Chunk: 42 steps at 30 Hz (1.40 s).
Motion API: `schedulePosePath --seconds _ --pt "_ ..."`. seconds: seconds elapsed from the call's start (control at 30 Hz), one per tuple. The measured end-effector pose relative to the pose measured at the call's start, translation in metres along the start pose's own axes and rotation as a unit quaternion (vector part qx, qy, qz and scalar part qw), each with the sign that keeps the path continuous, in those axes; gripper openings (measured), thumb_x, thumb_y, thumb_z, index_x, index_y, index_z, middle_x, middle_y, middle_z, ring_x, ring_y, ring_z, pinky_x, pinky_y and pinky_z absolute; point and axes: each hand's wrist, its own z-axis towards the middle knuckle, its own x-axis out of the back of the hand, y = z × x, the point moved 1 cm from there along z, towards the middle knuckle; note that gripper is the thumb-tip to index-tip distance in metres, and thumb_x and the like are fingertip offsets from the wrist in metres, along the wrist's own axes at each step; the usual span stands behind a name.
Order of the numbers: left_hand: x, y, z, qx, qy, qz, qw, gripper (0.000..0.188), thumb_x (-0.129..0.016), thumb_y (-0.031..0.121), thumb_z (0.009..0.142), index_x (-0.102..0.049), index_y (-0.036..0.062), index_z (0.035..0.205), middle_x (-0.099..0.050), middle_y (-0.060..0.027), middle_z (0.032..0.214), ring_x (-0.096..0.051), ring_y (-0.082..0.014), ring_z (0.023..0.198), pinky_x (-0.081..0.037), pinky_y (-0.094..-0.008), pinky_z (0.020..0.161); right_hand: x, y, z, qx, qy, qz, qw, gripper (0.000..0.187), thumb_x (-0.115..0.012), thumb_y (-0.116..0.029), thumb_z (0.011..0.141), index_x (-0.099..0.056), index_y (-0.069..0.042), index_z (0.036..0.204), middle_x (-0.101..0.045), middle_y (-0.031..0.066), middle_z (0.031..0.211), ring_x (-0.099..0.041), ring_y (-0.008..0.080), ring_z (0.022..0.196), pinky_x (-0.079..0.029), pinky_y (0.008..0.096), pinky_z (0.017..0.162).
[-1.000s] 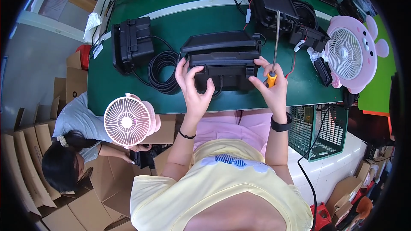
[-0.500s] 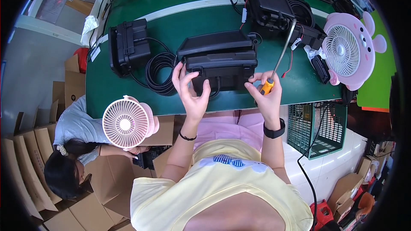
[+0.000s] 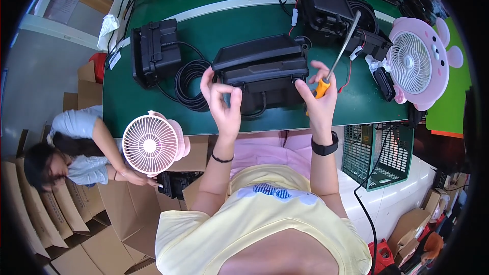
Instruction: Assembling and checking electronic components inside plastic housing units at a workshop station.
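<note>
A black plastic case [image 3: 275,91] rests on the green table in front of me, its lid [image 3: 260,53] raised a little at an angle over the body. My left hand [image 3: 223,109] is at the case's left front corner, with fingertips against its side and the thumb bent near the front latch. In my right hand [image 3: 322,103] lies a screwdriver [image 3: 323,87] with a yellow-orange handle, its long shaft pointing up and away. The right thumb touches the case's right front corner by the other latch. A short black cable loop [image 3: 264,103] hangs at the case's front.
Left stands another black case [image 3: 157,53] with a coiled cable [image 3: 189,87]. More black cases [image 3: 326,2] sit far right, near a pink fan [image 3: 411,63]. A smaller fan [image 3: 150,144] is at the near edge. A co-worker [image 3: 76,147] bends over cardboard boxes [image 3: 130,214].
My hands have shifted slightly on the case, and the left index finger has curled in. The right fingers have risen along its side. The co-worker has leaned left, an arm now reaching across.
</note>
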Motion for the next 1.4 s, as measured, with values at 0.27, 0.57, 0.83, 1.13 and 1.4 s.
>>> schedulePosePath --seconds 0.27,0.57,0.83,1.13,1.4 --pt "-0.012 -0.034 0.007 0.121 -0.052 -0.18 0.975 0.089 -0.07 0.033 0.084 -0.019 0.0016 0.15 -0.032 -0.019 0.145 -0.036 -0.0283 0.134 -0.028 -0.0392 0.114 0.015 0.038 0.018 -0.06 -0.082 -0.123 0.987 0.046 -0.083 -0.034 0.079 -0.049 -0.005 0.091 -0.066 0.0136 0.103 -0.062 0.0199 0.107 -0.048 0.0293 0.084" --pt "-0.017 -0.02 0.018 0.152 -0.044 -0.19 0.969 0.076 -0.064 0.017 0.093 -0.018 0.0061 0.153 -0.043 -0.0177 0.139 -0.048 -0.0247 0.125 -0.038 -0.0359 0.107 0.007 0.031 0.037 -0.038 -0.088 -0.137 0.986 0.045 -0.081 -0.035 0.082 -0.048 -0.005 0.087 -0.062 0.0078 0.087 -0.061 0.0182 0.091 -0.048 0.0301 0.083" --pt "-0.02 -0.014 0.013 0.073 -0.016 -0.054 0.996 0.075 -0.066 0.024 0.09 -0.022 -0.0004 0.147 -0.036 -0.0207 0.138 -0.044 -0.0295 0.127 -0.035 -0.0401 0.11 0.011 0.038 0.032 -0.018 -0.095 -0.079 0.992 0.045 -0.082 -0.034 0.082 -0.048 -0.004 0.085 -0.062 0.0081 0.088 -0.064 0.0218 0.112 -0.047 0.0303 0.086" --pt "-0.022 -0.015 0.022 0.132 0.007 -0.034 0.991 0.063 -0.064 0.013 0.092 -0.028 -0.0018 0.143 -0.036 -0.0205 0.138 -0.045 -0.0277 0.126 -0.041 -0.0395 0.107 -0.004 0.048 0.05 -0.028 -0.062 -0.094 0.993 0.044 -0.08 -0.034 0.083 -0.048 -0.004 0.082 -0.071 0.0137 0.091 -0.067 0.0191 0.105 -0.05 0.0296 0.078" --pt "-0.009 0.009 0.028 -0.003 0.071 0.278 0.958 0.073 -0.079 0.02 0.079 -0.039 0.0013 0.137 -0.036 -0.0229 0.135 -0.039 -0.041 0.125 -0.034 -0.0487 0.107 0.007 0.057 0.025 0.06 0.026 -0.187 0.98 0.028 -0.068 -0.028 0.093 -0.052 -0.006 0.096 -0.072 0.013 0.094 -0.069 0.0339 0.081 -0.053 0.0378 0.07"
